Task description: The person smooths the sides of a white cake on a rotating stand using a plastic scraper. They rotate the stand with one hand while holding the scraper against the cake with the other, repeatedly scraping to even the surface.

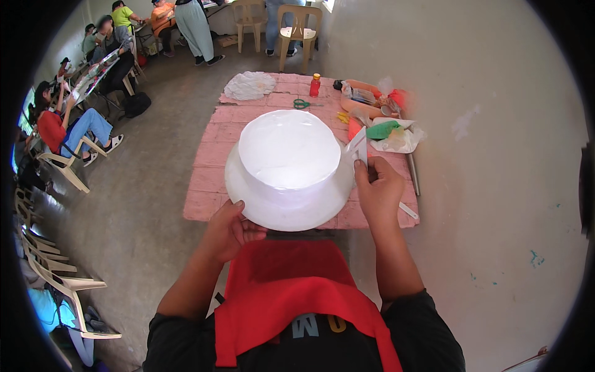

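Observation:
A round white cake (289,149) with a smooth, slightly shiny top stands on a wide white cake turntable (288,218) in front of me. My left hand (229,232) grips the turntable's near-left rim, thumb on top and fingers curled by the edge. In my right hand (379,192) is a flat white cake scraper (361,149), pinched upright between thumb and fingers at the cake's right side. Whether the scraper touches the cake, I cannot tell. Its lower end is hidden by my fingers.
A pink cloth covers the table (207,167). Beyond the cake lie crumpled white plastic (250,85), green scissors (302,104) and a red bottle (315,85). An orange tray (353,110) of supplies, plastic bags (396,135) and a rolling pin (413,175) line the right, near a wall. People sit far left.

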Action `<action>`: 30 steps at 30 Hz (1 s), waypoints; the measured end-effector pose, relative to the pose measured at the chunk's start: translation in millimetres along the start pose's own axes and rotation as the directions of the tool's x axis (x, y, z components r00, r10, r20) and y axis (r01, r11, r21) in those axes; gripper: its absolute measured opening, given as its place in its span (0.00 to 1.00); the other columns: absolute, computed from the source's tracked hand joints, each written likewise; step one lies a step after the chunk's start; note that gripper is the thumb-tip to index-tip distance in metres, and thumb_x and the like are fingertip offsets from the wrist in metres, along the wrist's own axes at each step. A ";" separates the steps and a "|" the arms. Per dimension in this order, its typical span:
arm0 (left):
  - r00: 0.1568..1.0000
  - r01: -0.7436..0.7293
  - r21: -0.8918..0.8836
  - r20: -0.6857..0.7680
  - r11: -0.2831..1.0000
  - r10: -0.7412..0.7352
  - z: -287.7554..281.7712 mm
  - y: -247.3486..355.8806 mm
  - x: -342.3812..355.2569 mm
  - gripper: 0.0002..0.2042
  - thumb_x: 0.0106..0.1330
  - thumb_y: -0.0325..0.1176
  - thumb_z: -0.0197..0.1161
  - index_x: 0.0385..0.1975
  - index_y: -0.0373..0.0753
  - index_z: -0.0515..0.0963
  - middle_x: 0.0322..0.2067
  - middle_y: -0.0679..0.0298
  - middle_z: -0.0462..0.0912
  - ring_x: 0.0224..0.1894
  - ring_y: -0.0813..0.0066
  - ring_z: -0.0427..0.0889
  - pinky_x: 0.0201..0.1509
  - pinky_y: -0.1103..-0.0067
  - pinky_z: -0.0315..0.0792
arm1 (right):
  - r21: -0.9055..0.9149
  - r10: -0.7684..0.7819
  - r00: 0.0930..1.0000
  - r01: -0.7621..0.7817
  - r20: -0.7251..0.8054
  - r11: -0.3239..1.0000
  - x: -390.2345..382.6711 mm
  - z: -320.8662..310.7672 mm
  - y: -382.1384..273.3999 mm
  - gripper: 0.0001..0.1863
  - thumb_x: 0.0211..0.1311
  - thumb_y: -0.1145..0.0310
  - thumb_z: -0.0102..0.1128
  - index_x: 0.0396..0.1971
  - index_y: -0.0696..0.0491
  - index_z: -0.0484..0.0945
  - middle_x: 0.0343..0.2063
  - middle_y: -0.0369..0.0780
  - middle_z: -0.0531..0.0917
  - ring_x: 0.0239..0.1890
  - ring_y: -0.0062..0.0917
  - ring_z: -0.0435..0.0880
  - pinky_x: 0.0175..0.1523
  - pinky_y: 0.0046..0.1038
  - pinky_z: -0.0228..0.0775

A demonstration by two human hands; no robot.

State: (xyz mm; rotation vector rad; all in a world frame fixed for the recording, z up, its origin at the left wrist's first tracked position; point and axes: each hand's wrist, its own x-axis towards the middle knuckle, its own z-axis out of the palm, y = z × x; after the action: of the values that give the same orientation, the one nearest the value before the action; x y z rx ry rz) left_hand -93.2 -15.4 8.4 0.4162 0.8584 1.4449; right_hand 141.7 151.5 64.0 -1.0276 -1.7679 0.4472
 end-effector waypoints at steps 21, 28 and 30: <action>0.998 0.022 -0.068 0.064 0.997 -0.018 30.2 -19.9 -3.2 0.23 0.65 0.26 0.53 0.60 0.33 0.59 0.51 0.53 0.74 0.47 0.61 0.80 0.48 0.69 0.81 | -0.042 -0.079 0.996 0.082 0.049 0.996 -18.0 3.6 -8.1 0.06 0.51 0.73 0.64 0.23 0.60 0.77 0.15 0.46 0.77 0.17 0.35 0.79 0.24 0.32 0.69; 0.997 0.063 -0.020 0.036 0.998 -0.062 38.9 -29.7 -3.2 0.20 0.66 0.28 0.56 0.57 0.34 0.63 0.48 0.56 0.76 0.45 0.64 0.81 0.47 0.71 0.81 | -0.071 -0.111 0.994 0.112 0.022 0.991 -25.0 3.5 -9.8 0.06 0.51 0.73 0.65 0.25 0.59 0.78 0.16 0.46 0.78 0.18 0.35 0.79 0.24 0.31 0.71; 0.997 0.076 -0.035 0.034 0.996 -0.075 43.6 -31.2 -3.5 0.20 0.66 0.28 0.57 0.56 0.33 0.63 0.46 0.56 0.76 0.44 0.64 0.81 0.47 0.72 0.81 | -0.082 -0.123 0.992 0.124 0.020 0.989 -26.8 3.2 -9.8 0.06 0.51 0.73 0.65 0.26 0.59 0.78 0.17 0.46 0.79 0.18 0.35 0.80 0.24 0.31 0.71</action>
State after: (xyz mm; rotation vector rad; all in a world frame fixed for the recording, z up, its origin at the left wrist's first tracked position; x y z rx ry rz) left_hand -40.0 -12.1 15.2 0.3750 0.8120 1.3787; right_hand 138.3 124.8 54.0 -0.9678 -1.8649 0.3069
